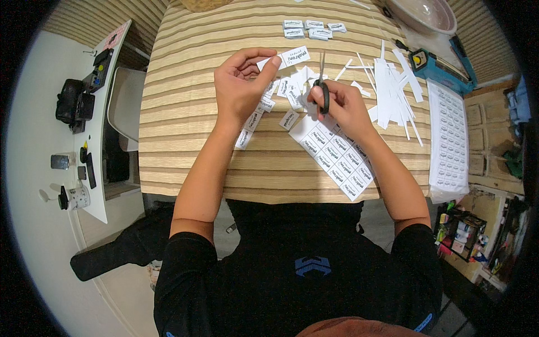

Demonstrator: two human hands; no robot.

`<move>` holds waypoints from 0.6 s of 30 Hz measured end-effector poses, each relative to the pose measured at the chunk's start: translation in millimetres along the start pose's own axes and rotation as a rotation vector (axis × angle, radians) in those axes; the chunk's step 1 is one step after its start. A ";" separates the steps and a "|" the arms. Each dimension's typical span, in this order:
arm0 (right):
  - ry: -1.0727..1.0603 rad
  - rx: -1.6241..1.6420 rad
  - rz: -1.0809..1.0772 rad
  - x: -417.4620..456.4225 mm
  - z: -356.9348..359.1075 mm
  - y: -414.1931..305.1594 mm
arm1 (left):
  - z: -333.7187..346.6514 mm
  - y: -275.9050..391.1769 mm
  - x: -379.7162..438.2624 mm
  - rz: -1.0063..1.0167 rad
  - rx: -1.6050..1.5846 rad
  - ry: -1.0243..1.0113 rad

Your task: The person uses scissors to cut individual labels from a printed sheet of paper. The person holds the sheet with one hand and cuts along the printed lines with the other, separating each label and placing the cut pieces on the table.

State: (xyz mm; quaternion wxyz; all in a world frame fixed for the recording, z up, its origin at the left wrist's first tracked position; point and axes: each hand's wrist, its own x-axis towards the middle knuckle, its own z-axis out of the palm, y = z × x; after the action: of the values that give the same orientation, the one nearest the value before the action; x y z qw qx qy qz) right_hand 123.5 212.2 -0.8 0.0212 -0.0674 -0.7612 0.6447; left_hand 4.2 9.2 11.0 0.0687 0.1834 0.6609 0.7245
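Note:
Between thumb and fingers, my left hand (248,82) pinches a short strip of printed paper labels (294,57). My right hand (343,101) grips the dark handles of a pair of scissors (322,90), their blades pointing away from me, a little right of the strip. Under my right hand lies a partly cut sheet of printed labels (337,158), set at a slant. Loose cut labels (289,120) are scattered between my hands. Another label strip (251,126) lies beside my left forearm, partly hidden by it.
Several small stacks of labels (293,33) stand at the far side. White paper offcuts (387,92) pile up on the right. Beyond them are a teal device (442,69), a bowl (425,14) and a stack of printed sheets (448,139) along the wooden table's (181,126) right edge.

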 end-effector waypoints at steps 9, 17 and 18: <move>-0.122 -0.258 -0.089 -4.3 2.8 5.5 | 5.0 -1.3 -3.0 0.029 -0.078 -0.044; -0.141 -0.300 -0.099 -5.7 5.2 6.6 | 9.6 -1.1 -8.7 0.011 -0.064 -0.138; -0.135 -0.308 -0.101 -5.6 5.4 6.1 | 10.0 -1.3 -8.6 0.010 -0.067 -0.137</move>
State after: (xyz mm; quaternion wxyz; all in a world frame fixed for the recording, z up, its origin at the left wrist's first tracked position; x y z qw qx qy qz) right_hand 128.9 207.2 -7.4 -0.0080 0.0118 -0.8531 0.5215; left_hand 15.5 15.7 8.8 0.1160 0.2334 0.6290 0.7324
